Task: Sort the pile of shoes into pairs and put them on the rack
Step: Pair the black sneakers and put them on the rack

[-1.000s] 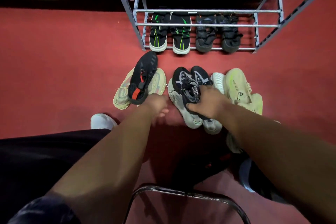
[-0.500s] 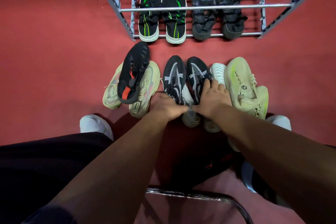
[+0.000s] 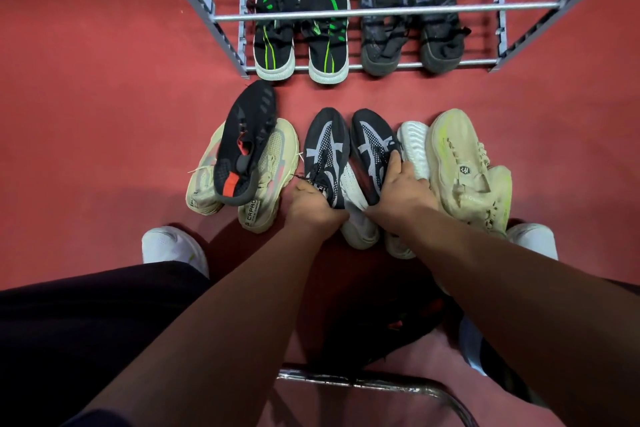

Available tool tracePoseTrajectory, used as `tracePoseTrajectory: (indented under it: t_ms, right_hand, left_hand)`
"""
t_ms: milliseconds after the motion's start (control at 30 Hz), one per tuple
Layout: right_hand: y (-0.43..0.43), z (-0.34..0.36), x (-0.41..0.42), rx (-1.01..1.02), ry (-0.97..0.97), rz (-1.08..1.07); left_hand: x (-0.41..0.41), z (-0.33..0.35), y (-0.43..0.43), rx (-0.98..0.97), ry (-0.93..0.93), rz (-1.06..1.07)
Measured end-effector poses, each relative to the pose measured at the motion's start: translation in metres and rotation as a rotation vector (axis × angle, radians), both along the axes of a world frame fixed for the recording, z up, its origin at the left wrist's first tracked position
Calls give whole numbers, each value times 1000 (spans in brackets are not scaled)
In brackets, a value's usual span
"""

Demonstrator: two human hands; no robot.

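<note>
Each hand gripped 1 shoe at its heel: left hand (image 3: 313, 206) on the left grey-striped black shoe (image 3: 323, 152), right hand (image 3: 403, 189) on the right grey-striped black shoe (image 3: 375, 149); both toes pointed away from the fingers toward the rack (image 3: 384, 12).

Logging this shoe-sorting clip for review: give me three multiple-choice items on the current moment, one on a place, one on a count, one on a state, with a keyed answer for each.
1. Where does the black shoe with the red heel tab lie?
A. On the rack's bottom shelf
B. On top of the beige pair on the floor
C. In the right hand

2. How many shoes sit on the rack?
A. Two
B. Four
C. Six

3. What are the hands doing?
A. Each grips one black-and-grey sneaker
B. Both rest empty on the carpet
C. Both hold one beige shoe

Answers:
1 B, it rests across the beige pair, short of the rack.
2 B, the green-striped pair and the dark pair stand side by side.
3 A, the left hand holds the left sneaker, the right hand the right sneaker.
</note>
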State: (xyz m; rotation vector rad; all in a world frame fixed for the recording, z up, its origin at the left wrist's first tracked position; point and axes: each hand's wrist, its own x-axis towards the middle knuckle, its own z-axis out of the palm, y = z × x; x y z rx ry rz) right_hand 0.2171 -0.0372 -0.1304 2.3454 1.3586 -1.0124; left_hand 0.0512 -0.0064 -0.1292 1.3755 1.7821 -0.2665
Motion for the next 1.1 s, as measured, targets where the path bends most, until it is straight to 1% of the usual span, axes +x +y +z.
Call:
tracePoseTrajectory:
  t_ms: [67, 133, 233, 333, 467, 567, 667, 800, 933, 1100]
  right_hand:
    - [1, 10, 8, 9, 30, -7]
    - [3, 24, 14, 17, 29, -21]
    - [7, 42, 19, 35, 40, -123]
    - [7, 71, 21, 109, 107, -226]
    - [1, 111, 17, 174, 108, -182]
    - [2, 141, 11, 231, 88, -142]
    - [7, 171, 9, 309, 77, -118]
    - [20, 204, 7, 439, 147, -168]
    - [46, 217, 2, 557, 206, -183]
    - [97, 206, -4, 638, 246, -202]
  left_hand:
    - [-4, 8, 6, 9, 7, -17]
    - [-8, 22, 13, -50, 3, 22]
    - [-16, 44, 25, -112, -22, 70]
    - [-26, 76, 30, -110, -64, 99]
    - [-41, 115, 31, -81, -81, 126]
    - [-51, 145, 36, -3, -73, 129]
    - [-58, 174, 43, 29, -133, 188]
    - [-65, 210, 62, 160, -158, 204]
    - [-63, 217, 97, 264, -144, 180]
    - [-50, 203, 140, 413, -130, 160]
